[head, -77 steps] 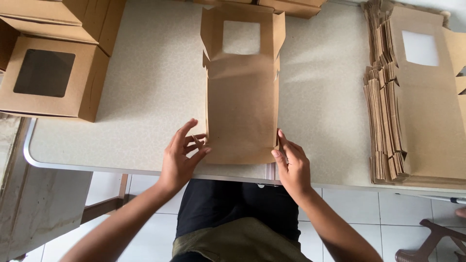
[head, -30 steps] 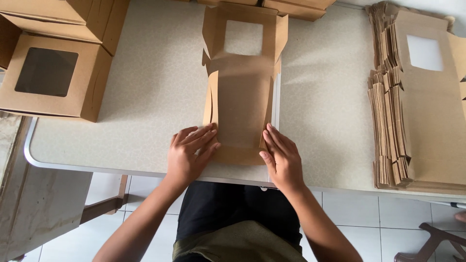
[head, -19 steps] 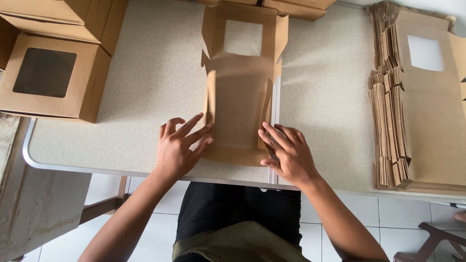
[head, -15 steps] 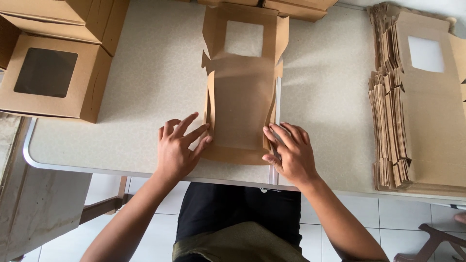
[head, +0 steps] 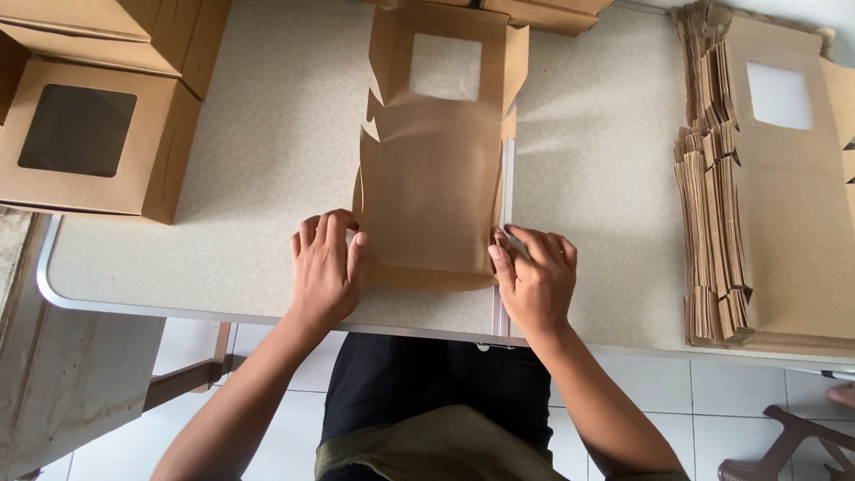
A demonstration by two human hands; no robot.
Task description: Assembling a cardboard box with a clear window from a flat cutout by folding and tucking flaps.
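I am folding up the side flaps of the flat cardboard box (head: 434,191): my left hand (head: 325,267) and right hand (head: 534,276), both open, are pressing its near edges; next both flaps need lifting evenly.

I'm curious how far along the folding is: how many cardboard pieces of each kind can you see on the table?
Flat box blank under the hands: 1
Stack of unfolded blanks: 1
Assembled boxes at far left, window box and box behind it: 2
Partly seen boxes at top edge: at least 1
Total: at least 5
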